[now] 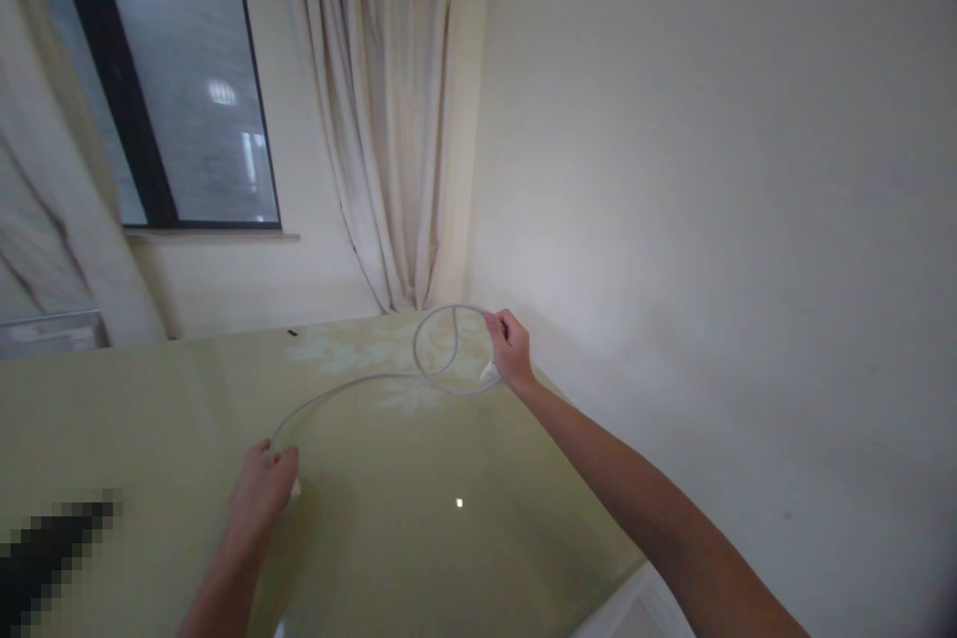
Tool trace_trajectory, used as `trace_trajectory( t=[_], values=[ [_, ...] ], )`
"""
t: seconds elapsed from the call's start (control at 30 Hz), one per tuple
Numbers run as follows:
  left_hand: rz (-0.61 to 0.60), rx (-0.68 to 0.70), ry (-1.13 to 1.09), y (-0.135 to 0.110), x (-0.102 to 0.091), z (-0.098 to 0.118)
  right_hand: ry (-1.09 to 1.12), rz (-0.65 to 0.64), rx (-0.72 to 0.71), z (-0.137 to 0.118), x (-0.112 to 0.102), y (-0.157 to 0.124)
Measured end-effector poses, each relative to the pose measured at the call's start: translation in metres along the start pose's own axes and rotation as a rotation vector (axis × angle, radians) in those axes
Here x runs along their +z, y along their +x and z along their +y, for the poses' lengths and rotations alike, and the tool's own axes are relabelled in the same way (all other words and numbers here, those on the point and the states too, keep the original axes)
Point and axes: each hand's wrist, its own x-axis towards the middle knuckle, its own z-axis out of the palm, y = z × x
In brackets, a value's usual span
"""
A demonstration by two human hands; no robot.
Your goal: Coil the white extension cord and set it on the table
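A thin, pale grey cable (363,379) stretches between my two hands above the tabletop. My left hand (261,493) is closed round one end of it, low and left of centre; a bit of something white shows beside the palm. At the far right of the table, my right hand (512,349) pinches the other part, where the cable curls into a loose loop (416,344). A small white piece (489,373), perhaps a plug, shows just below the right fingers. What sits inside each grip is mostly hidden.
The yellow-green glossy table (374,558) meets the wall (710,219) on the right. A small dark object (292,332) lies near the far edge. Behind are beige curtains (404,120), a window (186,70) and a grey box-like item (52,332). A pixelated dark shape is at lower left.
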Motion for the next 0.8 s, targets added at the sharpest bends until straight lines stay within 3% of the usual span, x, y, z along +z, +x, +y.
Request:
trace_trajectory(
  t=[0.07,0.13,0.27,0.37,0.5,0.6,0.7,0.8],
  values=[
    [0.043,0.071,0.295,-0.012,0.002,0.009,0.039,-0.03,-0.006,-0.008,-0.003,-0.004],
    [0.111,0.171,0.417,-0.026,0.006,0.021,0.086,-0.066,-0.009,-0.02,-0.006,-0.005],
    [-0.037,0.525,0.112,-0.041,0.024,0.057,0.193,-0.208,0.022,-0.05,-0.014,-0.002],
    [-0.121,0.678,-0.1,-0.04,0.044,0.095,0.277,-0.316,0.041,-0.069,-0.018,0.0],
    [-0.27,0.769,-0.258,-0.031,0.074,0.149,0.344,-0.432,0.018,-0.085,-0.021,0.004],
    [-0.428,0.73,-0.299,-0.024,0.09,0.179,0.338,-0.502,-0.024,-0.089,-0.027,0.011],
    [-0.518,0.71,-0.292,-0.018,0.093,0.196,0.34,-0.497,-0.035,-0.085,-0.037,0.017],
    [-0.494,0.73,-0.254,-0.014,0.079,0.214,0.365,-0.43,-0.029,-0.076,-0.05,0.02]
  ],
)
